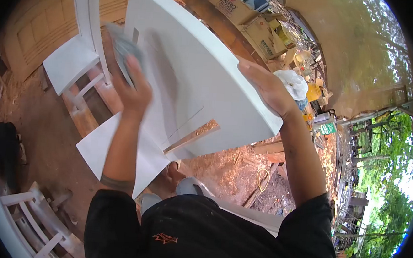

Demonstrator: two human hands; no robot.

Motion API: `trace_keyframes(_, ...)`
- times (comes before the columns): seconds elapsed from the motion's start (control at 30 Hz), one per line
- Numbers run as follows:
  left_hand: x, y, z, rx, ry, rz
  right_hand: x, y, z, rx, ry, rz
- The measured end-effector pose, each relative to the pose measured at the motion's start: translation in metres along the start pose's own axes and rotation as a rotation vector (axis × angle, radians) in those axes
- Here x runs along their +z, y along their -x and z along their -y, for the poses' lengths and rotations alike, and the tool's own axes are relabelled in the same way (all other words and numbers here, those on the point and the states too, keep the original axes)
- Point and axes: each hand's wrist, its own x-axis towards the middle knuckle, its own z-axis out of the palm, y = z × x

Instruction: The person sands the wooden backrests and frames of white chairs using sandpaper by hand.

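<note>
A large white panel [191, 75] with a curved edge and a slot stands tilted in front of me. My left hand [135, 88] is at the panel's left side, its fingers around a greyish cloth-like pad [126, 49] that is smeared by motion. My right hand [269, 90] lies along the panel's right edge, palm on the rim and fingers stretched out. Below the panel is a white flat seat-like piece [151, 166], partly hidden by my left forearm.
A white chair [69, 64] stands at the left, another [32, 217] at the lower left. Cardboard boxes [263, 37], a white plastic bag [292, 83] and containers crowd a bench at the upper right. A wooden panelled door [40, 36] leans behind.
</note>
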Motion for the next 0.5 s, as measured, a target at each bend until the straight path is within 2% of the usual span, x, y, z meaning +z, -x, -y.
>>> trace_keyframes(0.03,0.000,-0.010,0.013,-0.092,-0.108,-0.123,0.001,0.004,0.000,0.008,0.021,-0.019)
trace_keyframes(0.1,0.008,-0.025,0.051,-0.137,-0.223,0.022,0.006,0.005,0.007,0.011,0.070,-0.040)
trace_keyframes(0.17,0.033,-0.022,0.034,-0.072,0.086,0.187,0.001,0.000,0.006,0.046,0.065,-0.058)
trace_keyframes(0.23,0.060,0.017,-0.003,-0.055,-0.034,0.168,-0.010,-0.005,-0.004,0.054,0.068,-0.071)
trace_keyframes(0.33,0.069,0.116,-0.089,-0.035,0.076,0.242,-0.017,-0.008,-0.016,-0.043,0.225,-0.166)
trace_keyframes(0.37,0.070,0.133,-0.085,0.082,0.034,0.324,-0.005,-0.005,-0.005,-0.032,0.068,-0.096)
trace_keyframes(0.4,0.071,0.151,-0.080,0.202,0.002,0.400,-0.005,-0.007,-0.003,-0.038,0.066,-0.109)
trace_keyframes(0.43,0.062,0.126,-0.086,0.207,0.093,0.308,-0.004,-0.005,-0.006,-0.023,0.056,-0.124)
trace_keyframes(0.5,0.061,0.072,-0.043,0.097,-0.035,0.227,-0.001,-0.004,0.003,0.042,0.150,-0.103)
